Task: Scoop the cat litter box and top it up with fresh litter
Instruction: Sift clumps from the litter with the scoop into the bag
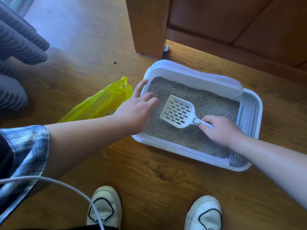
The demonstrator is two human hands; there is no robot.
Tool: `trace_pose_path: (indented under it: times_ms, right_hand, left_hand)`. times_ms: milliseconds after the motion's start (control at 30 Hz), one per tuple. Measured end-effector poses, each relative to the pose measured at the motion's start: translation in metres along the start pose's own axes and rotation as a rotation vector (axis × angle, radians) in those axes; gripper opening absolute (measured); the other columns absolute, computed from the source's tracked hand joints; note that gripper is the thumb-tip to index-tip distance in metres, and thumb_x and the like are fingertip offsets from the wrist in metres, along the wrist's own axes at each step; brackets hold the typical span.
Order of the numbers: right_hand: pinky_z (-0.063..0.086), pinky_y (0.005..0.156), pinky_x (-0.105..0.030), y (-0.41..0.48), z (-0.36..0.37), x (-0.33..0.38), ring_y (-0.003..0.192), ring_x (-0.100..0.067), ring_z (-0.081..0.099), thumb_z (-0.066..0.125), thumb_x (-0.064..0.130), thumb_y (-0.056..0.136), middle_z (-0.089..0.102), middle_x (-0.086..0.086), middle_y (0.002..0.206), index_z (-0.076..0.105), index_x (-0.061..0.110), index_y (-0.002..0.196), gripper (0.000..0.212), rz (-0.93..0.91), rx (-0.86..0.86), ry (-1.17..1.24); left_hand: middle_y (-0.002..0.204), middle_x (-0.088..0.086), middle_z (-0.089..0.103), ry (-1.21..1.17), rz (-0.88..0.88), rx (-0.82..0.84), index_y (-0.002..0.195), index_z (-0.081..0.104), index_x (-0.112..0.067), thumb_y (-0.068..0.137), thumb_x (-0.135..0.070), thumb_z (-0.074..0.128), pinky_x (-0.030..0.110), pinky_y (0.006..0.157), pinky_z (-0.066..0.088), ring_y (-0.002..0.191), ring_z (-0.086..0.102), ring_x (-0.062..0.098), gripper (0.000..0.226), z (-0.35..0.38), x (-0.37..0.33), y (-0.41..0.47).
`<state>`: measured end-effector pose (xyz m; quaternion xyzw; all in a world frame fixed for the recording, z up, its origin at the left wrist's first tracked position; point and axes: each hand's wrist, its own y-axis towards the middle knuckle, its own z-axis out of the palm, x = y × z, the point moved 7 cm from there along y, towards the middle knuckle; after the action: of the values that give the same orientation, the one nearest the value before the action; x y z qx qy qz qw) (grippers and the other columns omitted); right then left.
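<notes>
R hand (221, 130) fingers grasp scoop (177, 112) over litter (207, 100); L hand (136, 112) fingers grasp litter box (174, 149) rim.

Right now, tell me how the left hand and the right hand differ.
The left hand rests on the left rim of the litter box, fingers bent over the litter; the right hand grips the handle of the scoop. The left hand holds no tool; the right hand holds the scoop on the litter. Both reach into the box.
</notes>
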<state>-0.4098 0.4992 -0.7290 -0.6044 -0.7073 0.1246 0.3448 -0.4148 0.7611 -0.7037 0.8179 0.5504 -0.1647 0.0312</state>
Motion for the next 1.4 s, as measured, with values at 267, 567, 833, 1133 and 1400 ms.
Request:
trace_pose_path:
  times_ms: [267, 567, 833, 1133, 1400]
  right_hand:
    - [0.053, 0.067, -0.038, 0.000, -0.006, 0.000, 0.070, -0.017, 0.062, 0.052, 0.044, 0.096, 0.065, 0.008, 0.074, 0.063, 0.030, 0.086, 0.021, 0.005, 0.005, -0.022]
    - [0.053, 0.067, -0.038, 0.021, -0.027, 0.013, 0.060, -0.026, 0.062, 0.053, 0.043, 0.096, 0.065, -0.002, 0.061, 0.061, 0.017, 0.065, 0.041, 0.110, 0.004, 0.013]
    - [0.045, 0.058, -0.031, 0.054, -0.039, 0.048, 0.066, -0.028, 0.064, 0.049, 0.051, 0.097, 0.068, -0.006, 0.069, 0.065, 0.014, 0.075, 0.046, 0.134, 0.007, -0.115]
    - [0.058, 0.066, -0.037, 0.097, -0.031, 0.077, 0.054, -0.028, 0.068, 0.056, 0.041, 0.095, 0.073, -0.010, 0.063, 0.072, 0.005, 0.076, 0.043, 0.194, 0.070, -0.086]
    - [0.046, 0.058, -0.030, 0.097, -0.031, 0.080, 0.060, -0.027, 0.061, 0.053, 0.045, 0.094, 0.064, -0.004, 0.062, 0.064, 0.012, 0.071, 0.042, 0.117, 0.032, -0.148]
  left_hand:
    - [0.131, 0.001, 0.057, -0.008, 0.013, -0.018, 0.128, 0.057, -0.015, 0.073, 0.005, 0.055, 0.052, 0.079, 0.058, 0.150, 0.003, 0.043, 0.059, 0.002, 0.001, 0.001]
    - [0.118, 0.007, 0.065, 0.073, 0.116, -0.110, 0.110, 0.068, -0.010, 0.067, 0.008, 0.058, 0.054, 0.109, 0.036, 0.143, 0.015, 0.057, 0.047, -0.002, -0.006, -0.001]
    - [0.101, 0.005, 0.068, 0.071, 0.145, -0.103, 0.091, 0.073, -0.015, 0.068, 0.006, 0.057, 0.058, 0.118, 0.023, 0.143, 0.014, 0.057, 0.035, -0.002, -0.007, -0.001]
    - [0.082, 0.004, 0.062, 0.152, 0.175, -0.055, 0.080, 0.072, -0.019, 0.064, -0.004, 0.050, 0.054, 0.121, -0.007, 0.126, 0.050, 0.048, 0.031, -0.006, -0.012, 0.001]
    - [0.085, 0.008, 0.062, 0.114, 0.176, -0.128, 0.081, 0.072, -0.017, 0.061, 0.000, 0.054, 0.051, 0.122, -0.007, 0.131, 0.041, 0.052, 0.032, -0.006, -0.013, 0.002]
